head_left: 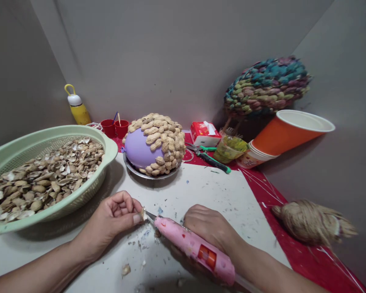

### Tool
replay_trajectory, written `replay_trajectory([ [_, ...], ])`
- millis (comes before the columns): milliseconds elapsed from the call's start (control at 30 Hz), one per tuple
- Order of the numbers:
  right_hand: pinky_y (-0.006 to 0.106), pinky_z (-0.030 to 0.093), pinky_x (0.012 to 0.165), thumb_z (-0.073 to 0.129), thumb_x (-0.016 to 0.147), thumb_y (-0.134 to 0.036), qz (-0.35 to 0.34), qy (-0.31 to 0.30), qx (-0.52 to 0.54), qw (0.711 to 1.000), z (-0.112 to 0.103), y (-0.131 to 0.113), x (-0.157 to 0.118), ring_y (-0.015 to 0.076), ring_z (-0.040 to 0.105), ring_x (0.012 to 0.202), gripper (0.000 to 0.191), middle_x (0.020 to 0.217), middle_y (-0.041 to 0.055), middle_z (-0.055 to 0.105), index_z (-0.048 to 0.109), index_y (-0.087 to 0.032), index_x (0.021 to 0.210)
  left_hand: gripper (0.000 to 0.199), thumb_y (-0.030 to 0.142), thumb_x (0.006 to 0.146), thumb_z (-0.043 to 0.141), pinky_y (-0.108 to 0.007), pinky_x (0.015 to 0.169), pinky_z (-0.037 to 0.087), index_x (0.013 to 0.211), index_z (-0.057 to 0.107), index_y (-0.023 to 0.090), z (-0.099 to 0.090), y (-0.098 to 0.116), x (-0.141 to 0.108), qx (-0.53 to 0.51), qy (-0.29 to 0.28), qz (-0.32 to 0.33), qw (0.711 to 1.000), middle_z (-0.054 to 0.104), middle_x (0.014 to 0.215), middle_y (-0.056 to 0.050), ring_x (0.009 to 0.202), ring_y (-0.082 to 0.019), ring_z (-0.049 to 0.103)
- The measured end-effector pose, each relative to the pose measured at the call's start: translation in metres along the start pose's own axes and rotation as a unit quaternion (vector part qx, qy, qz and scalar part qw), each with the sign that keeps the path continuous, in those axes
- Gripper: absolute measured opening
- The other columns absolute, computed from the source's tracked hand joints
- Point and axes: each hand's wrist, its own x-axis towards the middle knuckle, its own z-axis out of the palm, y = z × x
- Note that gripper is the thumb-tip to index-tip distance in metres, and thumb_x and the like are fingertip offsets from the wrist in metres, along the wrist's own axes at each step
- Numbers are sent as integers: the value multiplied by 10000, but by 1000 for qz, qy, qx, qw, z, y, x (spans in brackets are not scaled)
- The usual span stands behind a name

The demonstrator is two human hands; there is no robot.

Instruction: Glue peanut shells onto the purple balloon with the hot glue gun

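Observation:
Between the thumb and fingers of my left hand (117, 215) is a peanut shell (144, 214), held just above the board. My right hand (209, 226) is wrapped round a pink hot glue gun (192, 246), whose metal nozzle points left and meets the shell or nearly so. Its grip and trigger are hidden. Beyond my hands, a purple balloon (142, 148) lies in a shallow metal dish (152, 174). Peanut shells cover its top, right side and lower edge, while its left front shows bare.
On the left stands a green colander (110, 142) heaped with peanut shells. Behind are red cups (122, 129), a yellow bottle (79, 112) and a tissue box (204, 134). To the right are pliers (213, 162), orange paper cups (289, 130), a twine bundle (311, 224) and a coloured shell-covered form (266, 87).

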Motion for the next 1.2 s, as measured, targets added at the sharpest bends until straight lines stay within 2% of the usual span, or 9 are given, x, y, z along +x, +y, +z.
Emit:
replay_trajectory([
  [467,262,358,538,313,1003,-237,-26,33,-3,999,-4,-4,6,104,403,451,426,496,-32,476,388,-209,585,330,210,713,807,-204,653,416,697,479,172,0,1,0,-10,3,3,1000,657,788,13,667,-79,530],
  [767,278,362,561,315,1006,-266,-5,4,11,1000,-4,-6,4,114,417,474,420,512,-26,485,388,-211,596,319,195,720,801,-198,650,409,703,483,172,-2,1,-1,-10,8,14,1000,655,792,10,671,-78,520],
  [1000,260,358,532,293,994,-206,-25,26,-12,999,-5,-9,9,103,389,437,429,481,-34,471,376,-209,573,314,194,735,788,-204,673,414,709,476,177,-2,1,0,-11,6,14,1000,655,791,17,699,-86,537],
  [1200,262,346,535,303,998,-228,-23,13,-2,1000,-4,-6,6,104,400,456,418,499,-34,481,385,-207,589,306,191,736,785,-204,669,419,707,480,178,-1,2,1,-11,9,13,1000,659,793,18,690,-84,538],
])
